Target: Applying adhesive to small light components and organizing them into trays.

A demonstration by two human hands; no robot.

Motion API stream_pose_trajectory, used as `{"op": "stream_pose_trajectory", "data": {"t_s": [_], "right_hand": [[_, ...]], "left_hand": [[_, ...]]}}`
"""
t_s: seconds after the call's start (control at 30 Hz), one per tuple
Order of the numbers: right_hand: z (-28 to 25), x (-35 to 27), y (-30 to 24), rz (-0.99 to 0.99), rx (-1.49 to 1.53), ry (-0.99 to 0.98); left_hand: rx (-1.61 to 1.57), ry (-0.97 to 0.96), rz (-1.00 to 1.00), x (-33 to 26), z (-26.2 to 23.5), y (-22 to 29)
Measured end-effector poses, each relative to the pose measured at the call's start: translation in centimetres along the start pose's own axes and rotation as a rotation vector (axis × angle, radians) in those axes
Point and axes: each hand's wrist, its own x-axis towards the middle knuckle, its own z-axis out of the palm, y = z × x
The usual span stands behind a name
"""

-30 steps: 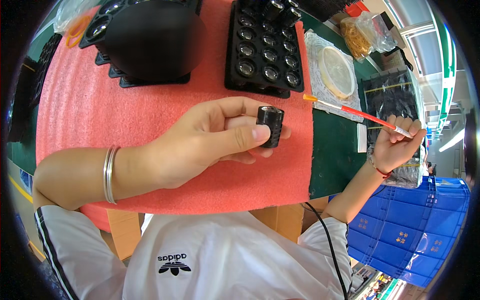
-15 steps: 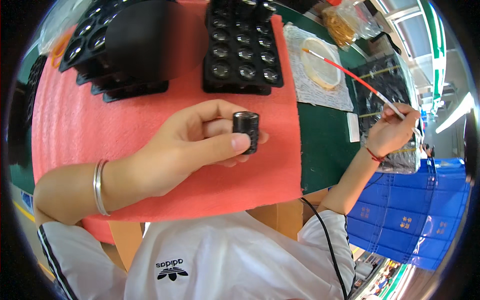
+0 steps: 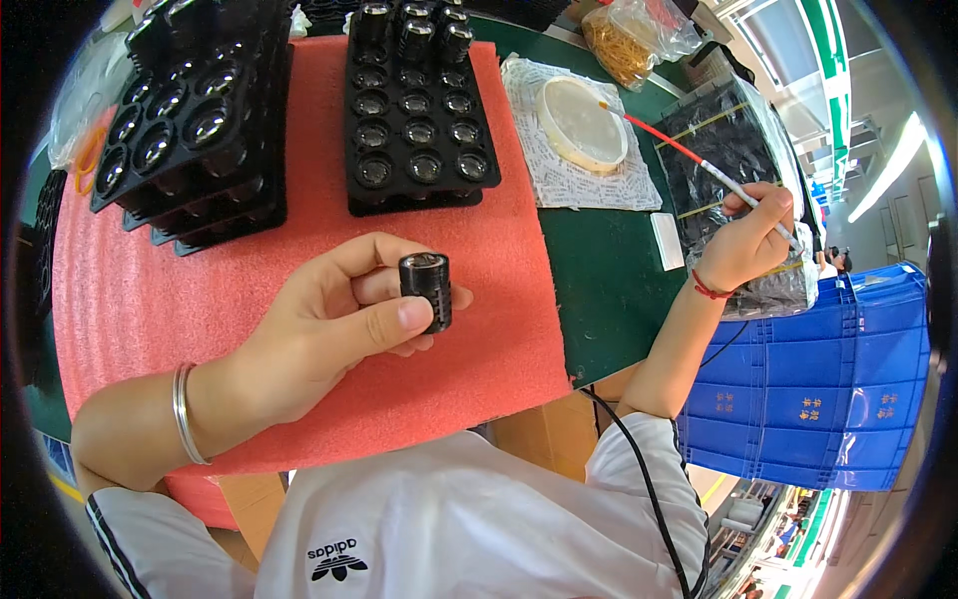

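Observation:
My left hand point(image 3: 324, 314) grips a short black cylinder point(image 3: 437, 295) upright between thumb and fingers, over the red foam mat point(image 3: 479, 349). The cylinder's top is shiny; whatever lies inside it is too small to make out. In my right hand point(image 3: 750, 240), a thin paintbrush point(image 3: 689, 153) with a white and red handle is pinched. Its tip is at the right part of a round, pale shallow dish point(image 3: 602, 165); whether it touches is unclear. Beyond my left hand lies a black tray point(image 3: 392, 152) with round pockets, several black cylinders point(image 3: 415, 42) standing at its far end.
Stacked black pocket trays point(image 3: 235, 175) stand at the left of the mat. Under the dish is a printed paper sheet point(image 3: 639, 190) on the green table point(image 3: 589, 299). A small white block point(image 3: 667, 241), a bag of rubber bands point(image 3: 624, 50) and blue crates point(image 3: 798, 389) are on the right.
The view has shifted, so the mat, trays and dish sit differently in it. A dark blur over the trays is gone. Both hands keep their holds; the brush tip is still at the dish.

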Motion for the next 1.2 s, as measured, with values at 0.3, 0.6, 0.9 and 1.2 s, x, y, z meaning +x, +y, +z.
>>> {"op": "stream_pose_trajectory", "data": {"t_s": [0.3,0.6,0.9,1.2], "right_hand": [[-0.1,0.0,-0.1,-0.073,-0.018,0.006],[0.0,0.3,-0.1,0.162,0.227,0.062],[0.1,1.3,1.8,0.373,0.681,-0.025],[-0.4,1.4,2.5,0.485,0.848,-0.100]], "left_hand": [[0.006,-0.025,0.017,-0.1,-0.1,0.0],[0.017,-0.044,-0.007,-0.1,-0.1,0.1],[0.044,-0.112,-0.037,0.1,-0.3,0.2],[0.052,-0.118,-0.040,-0.1,-0.4,0.3]]}}
